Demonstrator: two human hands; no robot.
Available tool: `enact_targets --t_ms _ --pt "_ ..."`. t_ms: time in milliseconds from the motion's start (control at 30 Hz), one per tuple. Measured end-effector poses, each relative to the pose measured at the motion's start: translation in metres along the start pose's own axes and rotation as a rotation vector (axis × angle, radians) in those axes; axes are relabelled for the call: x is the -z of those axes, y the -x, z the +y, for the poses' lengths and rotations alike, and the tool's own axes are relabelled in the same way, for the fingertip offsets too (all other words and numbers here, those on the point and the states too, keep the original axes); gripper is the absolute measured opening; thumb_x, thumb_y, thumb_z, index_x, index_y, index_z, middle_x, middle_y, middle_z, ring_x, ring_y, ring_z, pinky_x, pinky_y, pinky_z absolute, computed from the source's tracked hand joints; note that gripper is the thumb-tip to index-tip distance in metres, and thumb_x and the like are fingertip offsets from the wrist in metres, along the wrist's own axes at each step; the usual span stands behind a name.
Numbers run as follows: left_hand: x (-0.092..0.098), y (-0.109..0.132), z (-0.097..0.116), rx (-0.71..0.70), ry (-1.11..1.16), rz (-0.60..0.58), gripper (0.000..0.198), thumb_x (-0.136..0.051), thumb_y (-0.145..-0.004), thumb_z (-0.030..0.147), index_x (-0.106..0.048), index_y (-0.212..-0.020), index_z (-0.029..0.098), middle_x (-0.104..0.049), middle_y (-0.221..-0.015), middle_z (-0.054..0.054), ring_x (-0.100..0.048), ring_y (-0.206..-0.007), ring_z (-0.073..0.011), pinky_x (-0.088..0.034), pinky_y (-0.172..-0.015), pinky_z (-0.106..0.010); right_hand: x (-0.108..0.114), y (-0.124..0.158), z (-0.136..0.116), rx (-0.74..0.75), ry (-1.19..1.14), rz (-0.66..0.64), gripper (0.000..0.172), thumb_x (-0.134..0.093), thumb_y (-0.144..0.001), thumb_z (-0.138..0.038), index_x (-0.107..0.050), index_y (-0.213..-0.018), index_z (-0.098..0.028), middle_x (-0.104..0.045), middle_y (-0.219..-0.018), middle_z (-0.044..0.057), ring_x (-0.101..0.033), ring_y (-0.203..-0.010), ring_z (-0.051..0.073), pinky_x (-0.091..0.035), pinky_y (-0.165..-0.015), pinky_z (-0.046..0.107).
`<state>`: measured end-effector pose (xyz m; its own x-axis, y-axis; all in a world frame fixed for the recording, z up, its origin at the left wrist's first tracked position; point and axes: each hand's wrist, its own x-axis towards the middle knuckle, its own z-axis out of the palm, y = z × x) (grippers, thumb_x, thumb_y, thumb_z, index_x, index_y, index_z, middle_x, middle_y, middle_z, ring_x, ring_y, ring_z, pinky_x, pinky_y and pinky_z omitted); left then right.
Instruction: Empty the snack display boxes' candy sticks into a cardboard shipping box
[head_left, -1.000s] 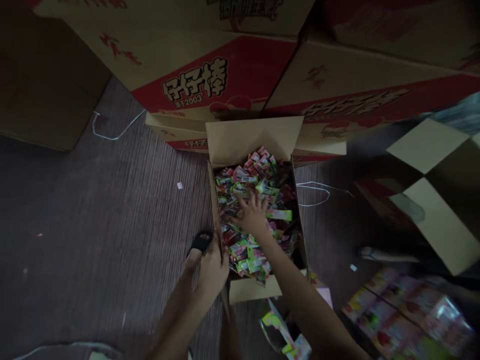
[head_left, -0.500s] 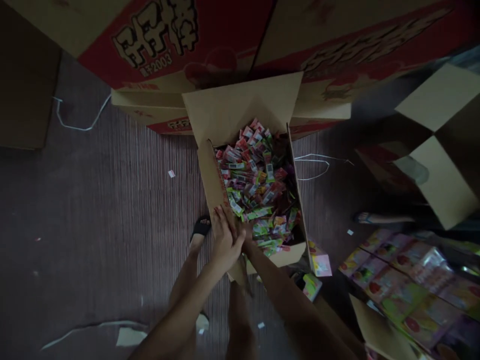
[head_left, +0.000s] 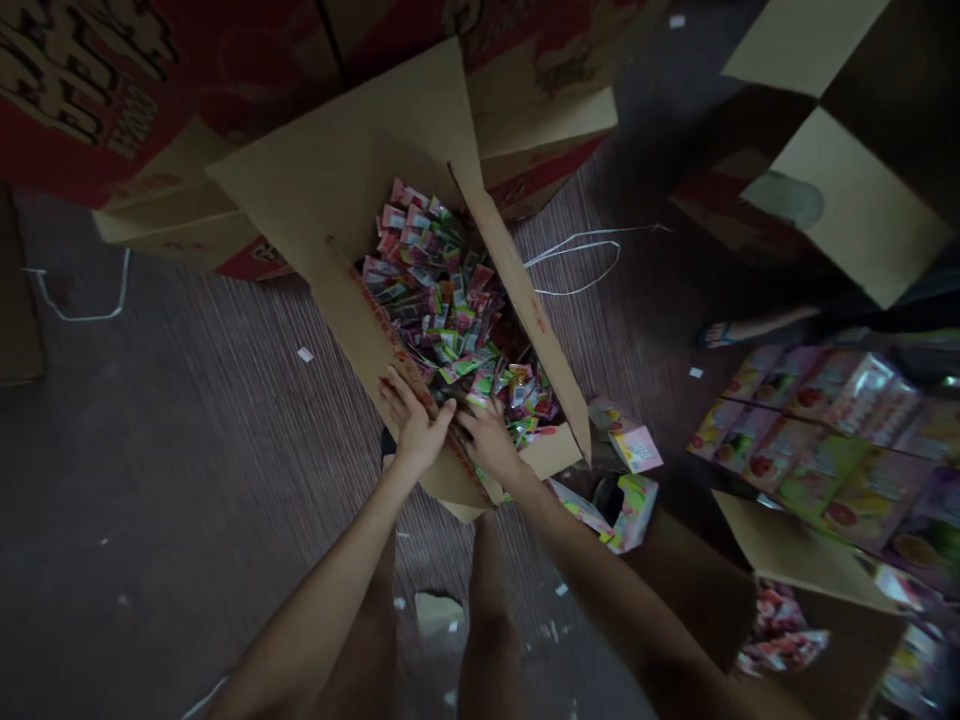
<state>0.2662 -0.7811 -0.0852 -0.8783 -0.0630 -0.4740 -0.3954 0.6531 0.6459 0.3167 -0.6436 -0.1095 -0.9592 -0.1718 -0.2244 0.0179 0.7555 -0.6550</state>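
An open cardboard box (head_left: 551, 452) full of small wrapped sweets (head_left: 450, 310) stands in front of me, tilted in view, its flaps spread. My left hand (head_left: 415, 420) lies on the box's left side flap with its fingers spread, the thumb pointing right at the inner edge. Close to its right, my right hand (head_left: 487, 435) reaches over the near left corner, fingers apart, its fingertips at the sweets. Neither hand is wrapped round anything.
Large red and tan cartons (head_left: 247, 70) stand behind the box. Packed colourful boxes (head_left: 810, 450) are on the right, near a person's foot (head_left: 718, 334) and another open carton (head_left: 832, 200). White strap (head_left: 574, 245) and torn packaging (head_left: 634, 510) lie on the floor.
The view has shifted and turned, so the box appears further left and more tilted. The right side flap now leans outward. My right hand has come out from behind my left, its fingers now visible.
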Motion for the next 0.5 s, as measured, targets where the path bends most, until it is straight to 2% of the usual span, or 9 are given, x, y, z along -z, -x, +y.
enact_targets --t_ms 67,100,133,167,233,300,367,433,500 --pt "-0.002 -0.001 -0.001 -0.026 0.0 0.012 0.11 -0.06 -0.087 0.048 0.013 -0.155 0.002 0.02 -0.161 -0.027 0.024 -0.149 -0.0311 0.008 -0.122 -0.047 -0.007 0.024 0.006 -0.229 0.112 0.202 0.043 -0.043 -0.096 -0.042 -0.063 -0.128 -0.022 -0.043 -0.147 0.013 -0.03 -0.14 0.03 -0.023 -0.116 0.05" --pt "-0.003 -0.001 -0.001 -0.034 0.0 0.018 0.11 -0.06 -0.088 0.047 0.013 -0.155 0.002 0.02 -0.161 -0.027 0.024 -0.149 -0.031 0.009 -0.122 -0.046 -0.015 0.029 0.012 -0.367 0.167 0.276 0.051 -0.048 -0.093 -0.047 -0.057 -0.135 -0.021 -0.035 -0.153 0.015 -0.022 -0.144 0.033 -0.021 -0.116 0.053" --pt "-0.004 -0.002 -0.002 -0.038 -0.002 0.027 0.109 -0.061 -0.087 0.046 0.013 -0.155 0.002 0.02 -0.161 -0.026 0.025 -0.149 -0.0309 0.009 -0.122 -0.046 -0.025 0.028 0.022 -0.493 0.204 0.297 0.063 -0.053 -0.089 -0.051 -0.049 -0.143 -0.02 -0.026 -0.157 0.017 -0.016 -0.146 0.037 -0.021 -0.116 0.057" --pt "-0.005 -0.002 -0.003 -0.035 -0.003 0.036 0.109 -0.061 -0.087 0.045 0.013 -0.156 0.002 0.021 -0.161 -0.025 0.024 -0.149 -0.0307 0.009 -0.122 -0.045 -0.035 0.023 0.034 -0.592 0.224 0.262 0.075 -0.057 -0.085 -0.052 -0.041 -0.149 -0.018 -0.019 -0.159 0.019 -0.012 -0.146 0.041 -0.02 -0.114 0.06" --pt "-0.006 -0.003 -0.002 -0.019 -0.009 0.042 0.111 -0.063 -0.085 0.043 0.013 -0.156 0.003 0.022 -0.162 -0.024 0.025 -0.149 -0.03 0.01 -0.122 -0.045 -0.054 0.004 0.066 -0.707 0.234 0.123 0.088 -0.063 -0.08 -0.052 -0.03 -0.154 -0.016 -0.015 -0.16 0.022 -0.012 -0.145 0.045 -0.02 -0.113 0.063" --pt "-0.009 -0.004 0.002 -0.02 -0.022 0.037 0.111 -0.062 -0.086 0.044 0.014 -0.156 0.004 0.023 -0.162 -0.023 0.026 -0.149 -0.0292 0.01 -0.122 -0.045 -0.066 -0.015 0.101 -0.735 0.243 0.024 0.091 -0.064 -0.08 -0.051 -0.028 -0.155 -0.015 -0.019 -0.159 0.023 -0.016 -0.144 0.046 -0.018 -0.114 0.061" --pt "-0.015 -0.005 0.01 -0.019 -0.043 0.032 0.112 -0.061 -0.086 0.045 0.017 -0.155 0.005 0.022 -0.162 -0.023 0.028 -0.148 -0.0291 0.009 -0.122 -0.049 -0.068 -0.027 0.131 -0.697 0.252 -0.043 0.085 -0.061 -0.084 -0.052 -0.033 -0.153 -0.012 -0.026 -0.157 0.024 -0.018 -0.144 0.044 -0.014 -0.116 0.059" --pt "-0.021 -0.007 0.018 0.029 -0.067 0.037 0.114 -0.063 -0.085 0.045 0.017 -0.155 0.007 0.023 -0.161 -0.023 0.028 -0.147 -0.0316 0.006 -0.121 -0.055 -0.062 -0.031 0.15 -0.615 0.236 -0.126 0.07 -0.055 -0.09 -0.049 -0.045 -0.146 -0.01 -0.035 -0.154 0.021 -0.021 -0.144 0.039 -0.011 -0.118 0.056" --pt "-0.025 -0.009 0.024 0.087 -0.082 0.038 0.115 -0.065 -0.083 0.043 0.015 -0.156 0.008 0.024 -0.16 -0.025 0.027 -0.148 -0.0348 0.001 -0.12 -0.06 -0.049 -0.029 0.156 -0.544 0.22 -0.191 0.057 -0.055 -0.091 -0.045 -0.055 -0.138 -0.011 -0.042 -0.15 0.018 -0.025 -0.143 0.035 -0.014 -0.118 0.052"
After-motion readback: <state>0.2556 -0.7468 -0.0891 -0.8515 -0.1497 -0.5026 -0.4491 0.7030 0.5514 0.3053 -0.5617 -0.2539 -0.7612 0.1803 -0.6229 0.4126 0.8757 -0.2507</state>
